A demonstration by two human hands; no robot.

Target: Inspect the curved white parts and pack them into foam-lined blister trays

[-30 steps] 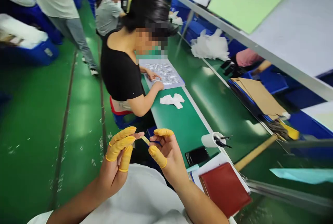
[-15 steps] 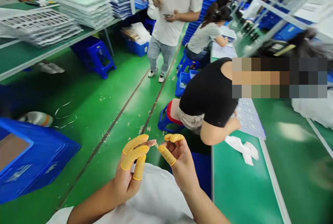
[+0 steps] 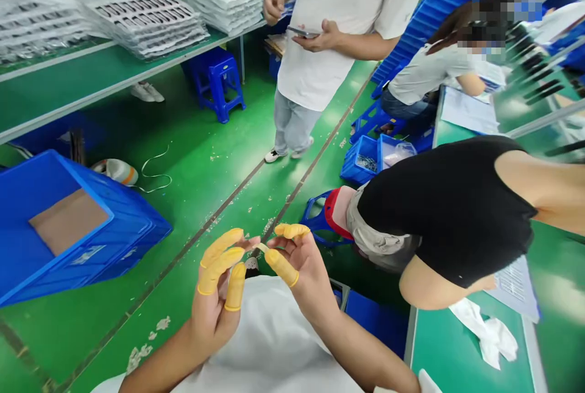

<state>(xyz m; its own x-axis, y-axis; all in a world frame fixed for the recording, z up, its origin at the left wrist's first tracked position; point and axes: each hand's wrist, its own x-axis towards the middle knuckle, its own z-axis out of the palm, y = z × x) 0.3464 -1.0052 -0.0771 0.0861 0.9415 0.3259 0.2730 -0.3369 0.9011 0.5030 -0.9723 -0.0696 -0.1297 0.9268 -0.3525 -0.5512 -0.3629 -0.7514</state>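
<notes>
Both my hands are raised above my lap, fingers capped in yellow rubber finger cots. My left hand [image 3: 219, 289] and my right hand [image 3: 292, 265] meet at the fingertips, pinching between them a small pale rolled finger cot [image 3: 262, 248]. It sits at my left thumb tip, with my right thumb and forefinger closed on its other end. My white-clothed lap [image 3: 269, 338] lies just below.
A person in a black top [image 3: 448, 216] bends over the green bench [image 3: 457, 344] at right, white cloth [image 3: 489, 332] beside. A standing person in white [image 3: 338, 27] holds a phone. Blue crate [image 3: 68, 228] sits left on the green floor; stacked trays [image 3: 146, 21] fill a table behind.
My view has swung left, away from the bench toward the aisle and blue crate. My hands keep the same pinch on the small cot, held together in front of me.
</notes>
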